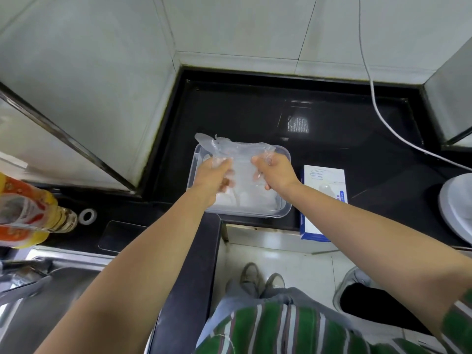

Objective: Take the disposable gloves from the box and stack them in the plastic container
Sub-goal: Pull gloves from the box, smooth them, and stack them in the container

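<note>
Head view: clear disposable glove (240, 149), its outline hard to tell from the film lying in the plastic container (286, 209) below; my fingertips are partly veiled by it. Long axis runs left to right, finger end leftward, pinched between my left hand (215, 178) and right hand (274, 175). Glove box (324, 190) sits just right of the container; an oil bottle (30, 213) is cut off far left.

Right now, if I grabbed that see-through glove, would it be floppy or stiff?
Probably floppy: the glove crumples between the left hand and right hand. Likely very light, since it looks thin and see-through. It might not lie flat in the container.
</note>
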The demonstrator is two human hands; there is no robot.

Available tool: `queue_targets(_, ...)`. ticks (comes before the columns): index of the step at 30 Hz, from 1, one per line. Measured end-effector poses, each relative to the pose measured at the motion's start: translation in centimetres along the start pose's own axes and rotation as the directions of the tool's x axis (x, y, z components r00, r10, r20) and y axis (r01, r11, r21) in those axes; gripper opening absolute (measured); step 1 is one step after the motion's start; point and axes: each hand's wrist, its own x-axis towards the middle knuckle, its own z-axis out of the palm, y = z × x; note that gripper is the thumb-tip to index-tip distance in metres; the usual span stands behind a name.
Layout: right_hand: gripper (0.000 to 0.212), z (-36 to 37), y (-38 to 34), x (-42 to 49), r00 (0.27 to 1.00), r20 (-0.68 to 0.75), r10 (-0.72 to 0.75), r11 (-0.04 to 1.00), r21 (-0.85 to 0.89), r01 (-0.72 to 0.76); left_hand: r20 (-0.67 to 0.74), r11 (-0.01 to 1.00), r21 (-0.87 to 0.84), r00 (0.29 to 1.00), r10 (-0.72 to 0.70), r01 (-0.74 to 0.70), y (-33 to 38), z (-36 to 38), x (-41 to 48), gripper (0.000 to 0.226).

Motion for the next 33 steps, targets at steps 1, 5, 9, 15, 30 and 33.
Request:
queue_targets(1, 0.019, 0.0, 0.0, 0.1, 1.000, -0.011, -0.013, 1.000, -0.011, 0.013, -0.065, 0.991, 0.129, 0.997, 0.037, -0.028, -0.1, 0.1, 0.2, 0.021)
queue_targets(5, 0.026, -0.9, -0.3, 0.6, 0.986, -0.140, -0.090, 0.995, -0.048, 0.084, -0.095, 0.818, 0.541, 0.952, 0.292, -0.197, -1.0, -0.3, 1.3, 0.021)
queue_targets(9, 0.016, -2.3, -0.9, 1.5, 0.938, -0.306, -0.162, 0.986, -0.075, 0.146, -0.012, 0.522, 0.820, 0.905, 0.425, -0.234, -1.6, -0.7, 1.8, 0.027)
queue_targets(15, 0.015, -1.2, -1.9, 0.9, 0.839, -0.224, -0.495, 0.869, -0.128, 0.479, 0.080, 0.331, 0.920, 0.927, 0.367, -0.210, -2.5, -0.4, 2.7, 0.028)
queue_targets(30, 0.041, 3.8, 3.7, 3.4, 0.886, 0.378, 0.268, 0.705, -0.704, 0.088, 0.174, 0.117, 0.922, 0.665, 0.727, -0.369, -1.4, 1.5, 1.6, 0.035)
queue_targets(33, 0.014, 4.0, 3.4, 3.3, 0.874, 0.411, 0.259, 0.629, -0.759, 0.170, 0.289, 0.244, 0.822, 0.745, 0.601, -0.515, -1.0, 3.5, 1.5, 0.014)
